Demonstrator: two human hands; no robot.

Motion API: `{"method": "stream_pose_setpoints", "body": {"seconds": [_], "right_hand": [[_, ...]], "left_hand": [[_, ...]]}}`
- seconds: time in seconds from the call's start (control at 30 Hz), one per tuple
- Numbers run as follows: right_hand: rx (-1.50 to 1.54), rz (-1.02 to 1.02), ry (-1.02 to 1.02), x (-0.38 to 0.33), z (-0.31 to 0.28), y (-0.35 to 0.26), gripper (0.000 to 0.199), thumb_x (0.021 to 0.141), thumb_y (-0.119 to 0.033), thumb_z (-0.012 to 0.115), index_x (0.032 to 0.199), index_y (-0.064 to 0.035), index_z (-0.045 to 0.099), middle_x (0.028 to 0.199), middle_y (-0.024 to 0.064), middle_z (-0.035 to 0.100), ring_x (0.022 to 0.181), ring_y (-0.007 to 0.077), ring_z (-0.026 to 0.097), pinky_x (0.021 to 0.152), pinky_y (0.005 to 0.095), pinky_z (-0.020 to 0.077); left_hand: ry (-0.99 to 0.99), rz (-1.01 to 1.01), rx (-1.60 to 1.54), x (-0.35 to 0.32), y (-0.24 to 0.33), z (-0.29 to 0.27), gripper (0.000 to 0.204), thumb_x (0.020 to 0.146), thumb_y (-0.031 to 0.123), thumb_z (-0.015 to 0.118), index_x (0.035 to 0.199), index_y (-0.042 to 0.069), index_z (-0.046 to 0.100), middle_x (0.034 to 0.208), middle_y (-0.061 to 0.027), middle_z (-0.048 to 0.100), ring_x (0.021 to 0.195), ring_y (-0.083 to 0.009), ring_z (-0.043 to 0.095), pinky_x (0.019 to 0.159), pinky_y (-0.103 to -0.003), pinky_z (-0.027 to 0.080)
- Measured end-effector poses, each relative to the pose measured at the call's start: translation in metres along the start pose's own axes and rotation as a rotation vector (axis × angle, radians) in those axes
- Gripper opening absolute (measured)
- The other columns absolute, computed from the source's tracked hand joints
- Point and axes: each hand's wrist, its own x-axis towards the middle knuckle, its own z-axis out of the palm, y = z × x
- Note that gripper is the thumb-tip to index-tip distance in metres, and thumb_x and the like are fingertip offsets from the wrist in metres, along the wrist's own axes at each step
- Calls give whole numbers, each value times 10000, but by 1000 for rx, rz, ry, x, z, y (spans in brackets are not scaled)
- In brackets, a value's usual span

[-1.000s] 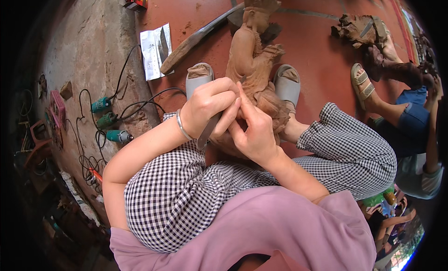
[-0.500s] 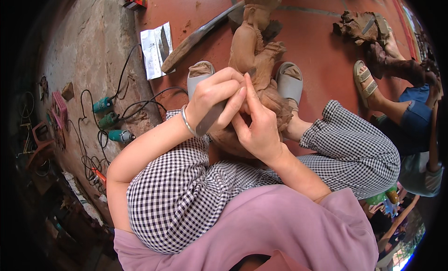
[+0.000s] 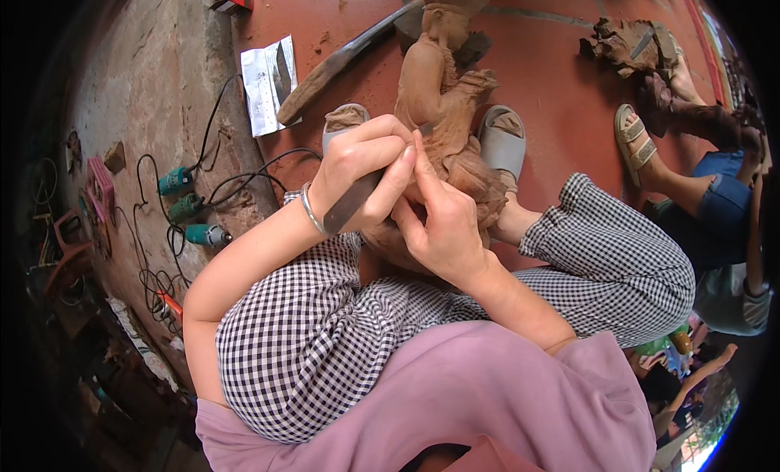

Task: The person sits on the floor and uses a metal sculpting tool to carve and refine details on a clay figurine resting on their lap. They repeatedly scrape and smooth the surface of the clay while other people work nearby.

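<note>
Carving in hand: left hand [image 3: 361, 175] clenches a chisel [image 3: 351, 204]; right hand [image 3: 443, 228] steadies the blade against the wooden statue [image 3: 443, 106], centre frame, between the knees. Next cut likely needs controlled pressure.

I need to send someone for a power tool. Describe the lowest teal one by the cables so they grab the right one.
Start at the grey concrete strip left of the red floor. Three teal power tools lie there in a slanting row among black cables. Take the lowest teal tool, nearest the person's left elbow; unlike the other two, it points a silver metal nose rightward.
</note>
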Motion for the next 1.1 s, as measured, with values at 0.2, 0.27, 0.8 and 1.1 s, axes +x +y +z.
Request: {"method": "stream_pose_setpoints", "body": {"seconds": [0.2,0.27,0.8,1.1], "right_hand": [[80,-1,77,2,1,2,789,837,-55,675,1508,74,283,743,145,655,665,289,666,617,381,524],[21,-7,54,1,2,1,799,833,-49,681,1509,79,275,742,140,653,667,285,668,621,375,526],[100,21,65,-1,0,-2,790,829,-38,691,1497,91,290,751,136,654,669,283,668,627,369,526],[30,-39,59,-1,3,1,811,819,-37,694,1505,83,279,747,131,652,657,276,663,614,374,527]], "left_hand": [[18,74,-20,7,-6,6,135,861,-23,563,738,-56,610,793,-153,611,646,-256,603,594,-332,490],[-16,44,-35,5,-6,3,122,857,-23,567,748,-58,610,793,-153,610,653,-263,604,599,-335,491],[-64,151,0,7,-3,1,80,813,-38,590,734,-40,579,803,-147,605,671,-270,620,580,-347,506],[-47,132,25,5,-4,-3,86,819,-14,587,740,-46,588,785,-150,607,653,-268,620,580,-338,513]]}}
